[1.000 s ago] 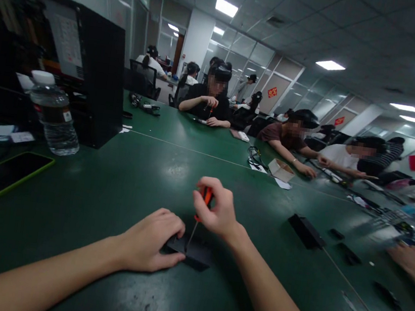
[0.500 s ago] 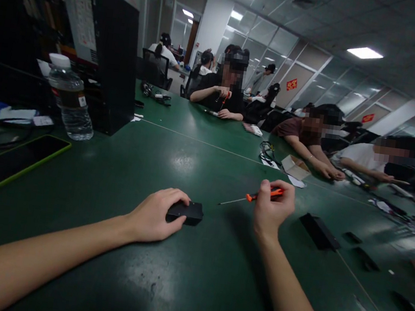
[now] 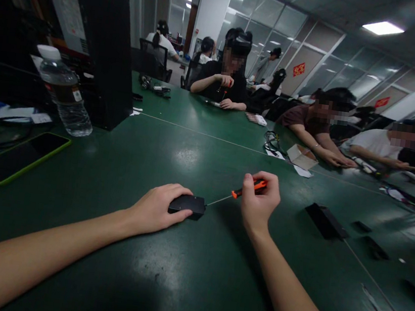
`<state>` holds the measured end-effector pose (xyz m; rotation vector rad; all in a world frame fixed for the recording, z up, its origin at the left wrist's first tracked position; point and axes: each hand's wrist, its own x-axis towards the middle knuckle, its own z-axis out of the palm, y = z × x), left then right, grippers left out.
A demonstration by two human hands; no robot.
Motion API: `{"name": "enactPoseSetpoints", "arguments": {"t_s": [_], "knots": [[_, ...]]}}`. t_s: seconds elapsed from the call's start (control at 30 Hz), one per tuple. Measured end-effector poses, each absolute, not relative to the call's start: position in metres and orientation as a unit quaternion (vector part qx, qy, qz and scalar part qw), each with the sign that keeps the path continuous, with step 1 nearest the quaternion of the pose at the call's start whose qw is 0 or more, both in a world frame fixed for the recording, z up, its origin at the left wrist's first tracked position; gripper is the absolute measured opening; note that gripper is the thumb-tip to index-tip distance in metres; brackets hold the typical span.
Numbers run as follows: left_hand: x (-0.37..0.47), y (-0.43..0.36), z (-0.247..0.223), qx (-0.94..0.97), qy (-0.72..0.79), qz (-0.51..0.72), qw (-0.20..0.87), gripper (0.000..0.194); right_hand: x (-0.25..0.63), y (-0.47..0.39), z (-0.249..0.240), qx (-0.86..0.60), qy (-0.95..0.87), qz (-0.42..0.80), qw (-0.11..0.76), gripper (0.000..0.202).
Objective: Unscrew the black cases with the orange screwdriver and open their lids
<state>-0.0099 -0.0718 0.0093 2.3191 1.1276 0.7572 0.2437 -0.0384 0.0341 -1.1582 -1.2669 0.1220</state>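
My left hand (image 3: 158, 207) grips a small black box (image 3: 190, 205) from its left side, fingers behind it and thumb in front, on the green table (image 3: 109, 260). An orange and black screwdriver (image 3: 255, 187) is closed in my right hand (image 3: 261, 203), to the right of the box. Its thin shaft slants down to the left, and the tip is at the box's right end. Whether the tip sits in a screw is too small to tell.
On the left are a phone (image 3: 16, 158), a water bottle (image 3: 64, 93) and a black computer case (image 3: 96, 39). A long black part (image 3: 324, 222) lies at right, with smaller dark pieces beyond. Cables (image 3: 271, 141) and an open carton (image 3: 302, 158) lie farther back. Several people sit around.
My right hand has moved left with the screwdriver, bringing its tip from a gap away up to the box's right end. My left hand still holds the box. The view has shifted slightly.
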Motion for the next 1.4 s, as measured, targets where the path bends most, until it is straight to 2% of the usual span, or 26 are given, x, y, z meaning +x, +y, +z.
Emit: {"name": "enactPoseSetpoints", "arguments": {"t_s": [0.23,0.37,0.9,1.4], "knots": [[-0.009,-0.070,0.013,0.849,0.398,0.263,0.229,0.035,0.238,-0.016,-0.006,-0.560,-0.535,0.247,0.582,0.027],[-0.010,-0.070,0.012,0.850,0.397,0.263,0.226,0.035,0.235,-0.010,-0.019,-0.570,-0.515,0.313,0.559,0.031],[-0.011,-0.070,0.011,0.874,0.324,0.255,0.258,0.036,0.224,-0.018,-0.007,-0.534,-0.496,0.412,0.547,0.034],[-0.010,-0.072,0.014,0.858,0.332,0.274,0.280,0.036,0.220,-0.021,-0.004,-0.502,-0.438,0.493,0.559,0.041]]}}
